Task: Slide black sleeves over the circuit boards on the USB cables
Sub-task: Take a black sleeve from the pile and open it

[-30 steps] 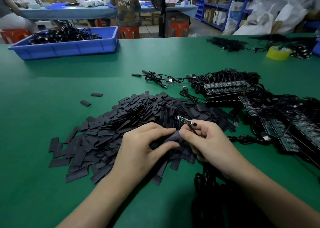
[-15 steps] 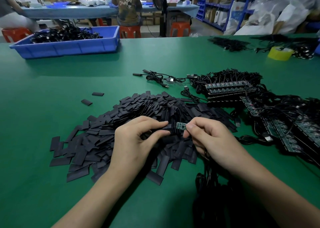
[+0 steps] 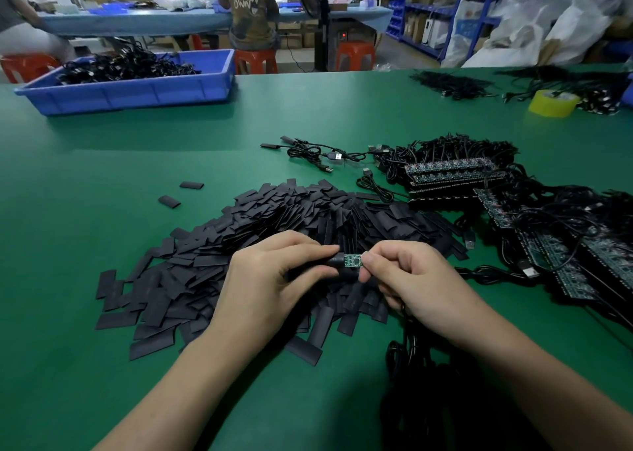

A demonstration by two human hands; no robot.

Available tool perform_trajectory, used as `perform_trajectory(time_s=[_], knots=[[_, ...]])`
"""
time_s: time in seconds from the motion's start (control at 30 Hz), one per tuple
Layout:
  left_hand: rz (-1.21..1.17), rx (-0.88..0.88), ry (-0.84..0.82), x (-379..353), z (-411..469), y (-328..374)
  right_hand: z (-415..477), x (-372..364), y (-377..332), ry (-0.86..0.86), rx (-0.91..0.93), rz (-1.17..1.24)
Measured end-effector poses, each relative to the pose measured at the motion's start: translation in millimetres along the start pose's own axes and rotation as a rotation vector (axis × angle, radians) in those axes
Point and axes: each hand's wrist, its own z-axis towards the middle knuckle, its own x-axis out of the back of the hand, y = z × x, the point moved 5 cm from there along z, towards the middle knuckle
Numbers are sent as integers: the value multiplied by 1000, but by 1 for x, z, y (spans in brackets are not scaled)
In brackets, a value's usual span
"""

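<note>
Over a big heap of flat black sleeves (image 3: pixel 212 262), my left hand (image 3: pixel 270 286) pinches one black sleeve (image 3: pixel 335 261) between thumb and fingers. My right hand (image 3: pixel 411 282) pinches a small green circuit board (image 3: pixel 353 260) by its right end. The board's left end sits at the sleeve's mouth, partly inside. The board's black cable (image 3: pixel 411 354) runs down under my right hand into a dark bundle near the front edge.
Rows of circuit boards with tangled black cables (image 3: pixel 452 173) lie at the right. Loose USB cables (image 3: pixel 308 152) lie behind the heap, two stray sleeves (image 3: pixel 169 201) to its left. A blue bin (image 3: pixel 137 91) of cables stands far left, a yellow tape roll (image 3: pixel 551 103) far right. People sit at a rear table.
My right hand has swung the board from pointing up and left to level, bringing it to the sleeve. My left hand lifted the sleeve off the heap, and the board's end has entered it.
</note>
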Motion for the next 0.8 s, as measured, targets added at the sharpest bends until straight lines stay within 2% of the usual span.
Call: perform_trajectory(time_s=[0.2, 0.33, 0.4, 0.5, 0.67, 0.8], knots=[[-41, 20, -79, -3, 2, -2, 0, 1, 2, -20, -58, 54], [-70, 63, -96, -4, 2, -3, -2, 2, -4, 61, 17, -250], [-124, 136, -86, -5, 2, -6, -3, 2, -5, 67, 32, -285], [-116, 127, -104, -6, 2, -4, -1, 3, -2, 23, -8, -168], [-27, -1, -100, -5, 1, 0, -1, -1, 6, -85, -145, 216], [33, -62, -102, -7, -1, 1, -1, -3, 7, -113, -195, 277]])
